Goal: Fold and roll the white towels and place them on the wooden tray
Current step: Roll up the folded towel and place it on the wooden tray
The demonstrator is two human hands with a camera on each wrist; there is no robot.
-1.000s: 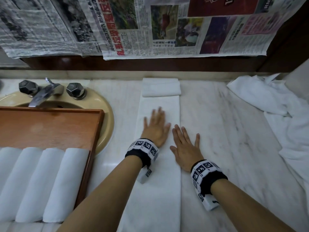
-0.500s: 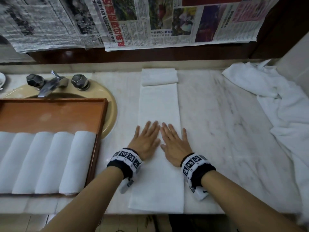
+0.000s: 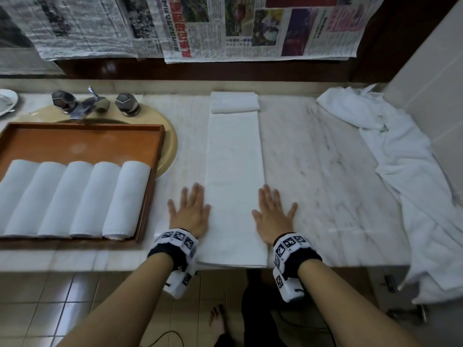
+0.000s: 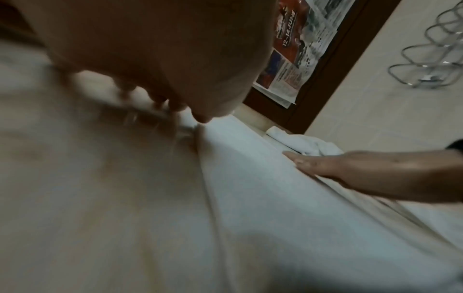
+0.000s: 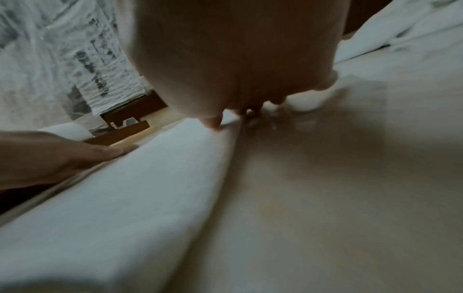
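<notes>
On a pale marble counter beside a sink, under newspaper sheets taped to the wall, a towel is being readied for rolling. The left hand and right hand lie flat with straight fingers, grasping nothing, one along each long edge of the folded towel near its close end. The towel lies as a narrow strip running away from the person, its far end already turned over in a small fold. It looks soft, light and limp, likely to sag or skew if lifted, so rolling it on the counter from the near corners seems the safest hold. Left, a wooden tray holds five rolled towels; at far right lies a heap of loose towels.
</notes>
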